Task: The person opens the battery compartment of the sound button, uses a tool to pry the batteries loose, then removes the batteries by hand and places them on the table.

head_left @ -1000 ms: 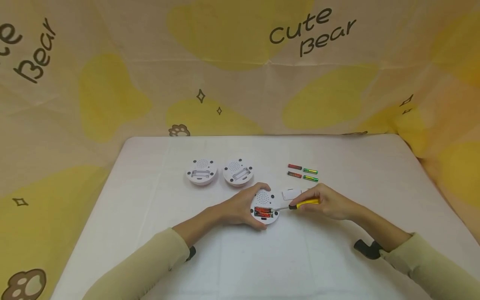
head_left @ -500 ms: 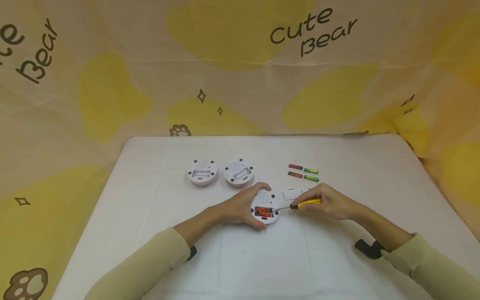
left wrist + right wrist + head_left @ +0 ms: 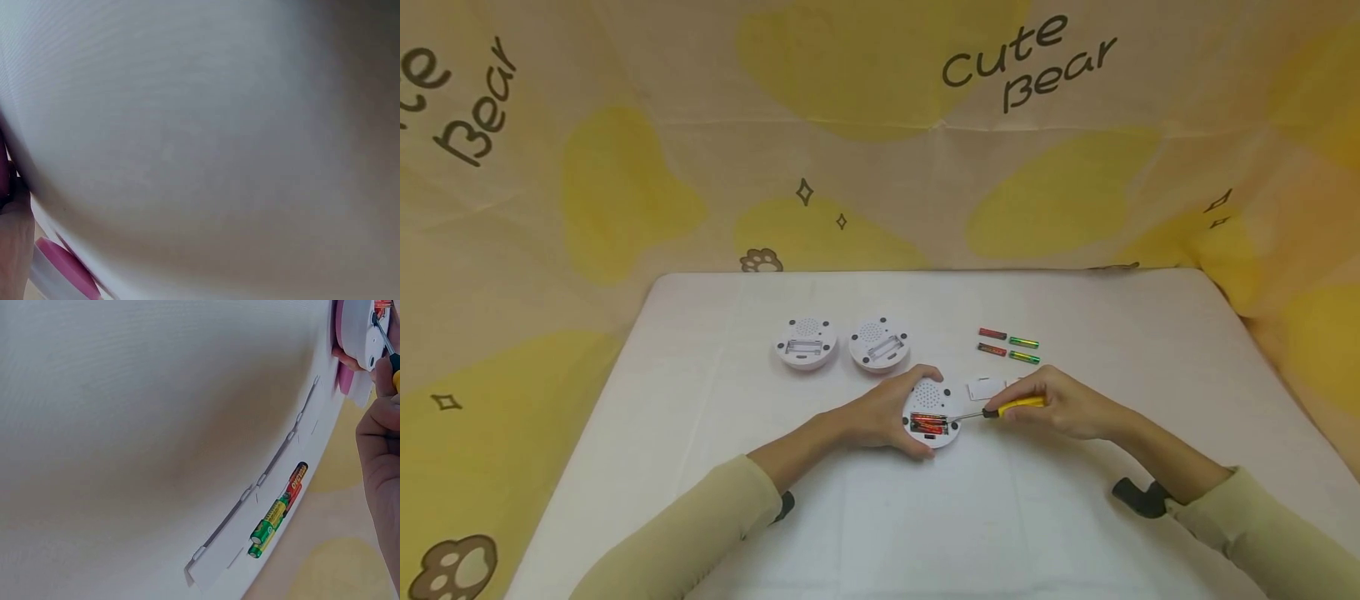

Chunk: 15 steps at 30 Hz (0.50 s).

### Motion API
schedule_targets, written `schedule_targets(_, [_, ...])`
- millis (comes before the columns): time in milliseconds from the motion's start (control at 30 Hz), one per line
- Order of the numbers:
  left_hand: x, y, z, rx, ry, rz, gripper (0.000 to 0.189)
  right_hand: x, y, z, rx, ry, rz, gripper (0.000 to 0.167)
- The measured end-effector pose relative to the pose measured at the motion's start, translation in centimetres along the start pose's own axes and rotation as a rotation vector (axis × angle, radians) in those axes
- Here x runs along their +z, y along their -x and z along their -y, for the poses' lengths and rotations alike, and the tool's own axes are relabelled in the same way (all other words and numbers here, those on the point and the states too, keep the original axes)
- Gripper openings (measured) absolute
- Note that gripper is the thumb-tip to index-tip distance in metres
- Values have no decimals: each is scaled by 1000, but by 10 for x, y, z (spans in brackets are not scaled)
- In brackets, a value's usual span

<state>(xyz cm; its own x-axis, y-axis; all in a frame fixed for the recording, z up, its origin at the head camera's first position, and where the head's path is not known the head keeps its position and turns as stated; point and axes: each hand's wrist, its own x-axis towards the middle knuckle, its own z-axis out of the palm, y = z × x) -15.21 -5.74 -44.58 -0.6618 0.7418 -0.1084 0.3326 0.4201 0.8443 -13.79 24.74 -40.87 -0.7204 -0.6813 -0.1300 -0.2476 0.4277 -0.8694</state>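
Note:
My left hand grips a round white device from its left side, thumb at the near edge and fingers at the far edge. Its underside faces up, showing speaker holes, dark feet and an uncovered compartment with red batteries in it. In my right hand is a screwdriver with a yellow handle. Its metal tip reaches the right end of the compartment; whether it touches a battery I cannot tell. The right wrist view shows the screwdriver over the device, which has a pink lower part.
Two similar white devices, one at the left and one beside it, lie behind with bare compartments. Red batteries and green batteries lie at the back right. White covers lie near my right hand on the white table.
The head view has shifted very slightly. Both hands keep their holds, and the screwdriver tip stays at the compartment's right end.

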Motion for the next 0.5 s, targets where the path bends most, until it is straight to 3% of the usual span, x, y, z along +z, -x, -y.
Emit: schedule_targets(500, [-1,0,-2,1,17,-3,96,-3,1,6,-6,-12,4,23])
